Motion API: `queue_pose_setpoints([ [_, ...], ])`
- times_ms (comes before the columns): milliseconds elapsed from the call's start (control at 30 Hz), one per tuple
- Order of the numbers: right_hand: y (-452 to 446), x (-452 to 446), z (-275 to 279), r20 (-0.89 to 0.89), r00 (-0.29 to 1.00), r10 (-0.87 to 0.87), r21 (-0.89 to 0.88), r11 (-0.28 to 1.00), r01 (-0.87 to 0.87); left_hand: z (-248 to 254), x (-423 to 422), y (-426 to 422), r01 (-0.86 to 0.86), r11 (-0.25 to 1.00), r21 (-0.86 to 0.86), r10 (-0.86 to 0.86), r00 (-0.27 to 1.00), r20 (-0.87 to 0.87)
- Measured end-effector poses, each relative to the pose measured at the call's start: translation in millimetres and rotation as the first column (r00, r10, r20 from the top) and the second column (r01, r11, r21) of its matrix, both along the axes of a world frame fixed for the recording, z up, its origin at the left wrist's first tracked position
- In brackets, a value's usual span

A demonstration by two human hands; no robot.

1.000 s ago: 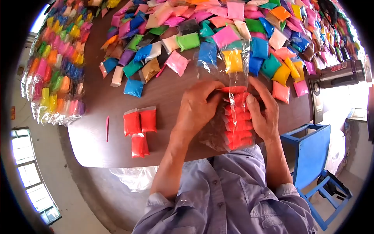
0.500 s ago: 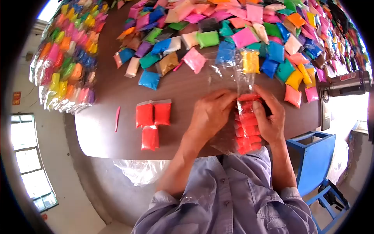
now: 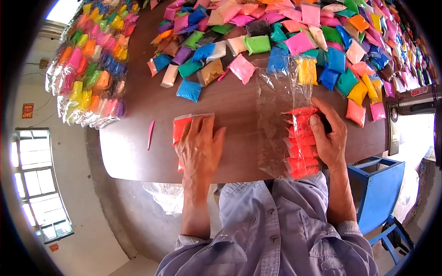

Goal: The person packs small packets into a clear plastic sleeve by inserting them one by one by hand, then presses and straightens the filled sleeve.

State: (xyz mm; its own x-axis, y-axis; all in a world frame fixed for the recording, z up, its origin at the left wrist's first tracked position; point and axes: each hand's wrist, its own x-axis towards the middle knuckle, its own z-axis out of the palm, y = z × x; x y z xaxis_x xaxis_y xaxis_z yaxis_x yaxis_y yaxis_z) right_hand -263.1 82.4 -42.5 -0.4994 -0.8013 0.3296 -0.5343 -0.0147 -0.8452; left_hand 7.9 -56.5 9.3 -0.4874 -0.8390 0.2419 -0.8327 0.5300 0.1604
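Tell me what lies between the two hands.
Head view: from left hand to right hand, tabletop, then the clear bag with stacked red packets.

On the table, loose packets lie behind the filled bag; bundles lie at far left

I'm seeing one camera sitting on the person's head, by the near edge of the tabletop, facing forward and steeply down. It is looking from close over the left hand and right hand, its wide view reaching a window left of the tabletop and blue furniture right.
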Motion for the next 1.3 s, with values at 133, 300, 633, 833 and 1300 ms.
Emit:
queue_pose_setpoints([
  [133,0.8,0.8,3.2,0.016,1.000,-0.004,0.005,1.000,0.004,-15.0,2.6,-3.3,0.007,0.999,-0.048,-0.007,1.000,0.005],
  [300,1.3,0.6,2.7,0.046,0.999,0.000,0.006,1.000,0.000,-23.4,-0.7,4.5,0.176,0.982,-0.072,-0.181,0.981,-0.066],
  [633,1.4,0.7,0.3,0.082,0.997,0.009,-0.030,1.000,-0.007,6.7,-10.7,14.5,0.081,0.976,0.204,-0.038,0.978,-0.207],
  [833,1.3,0.0,3.3,0.083,0.997,0.010,-0.015,1.000,-0.009,8.2,-10.5,12.4,0.082,0.875,0.478,0.056,0.962,-0.267],
  [1300,1.6,-0.8,1.8,0.102,0.995,-0.011,-0.009,1.000,0.012,5.3,-42.3,-24.9,0.295,0.726,0.621,0.216,0.760,-0.613],
])
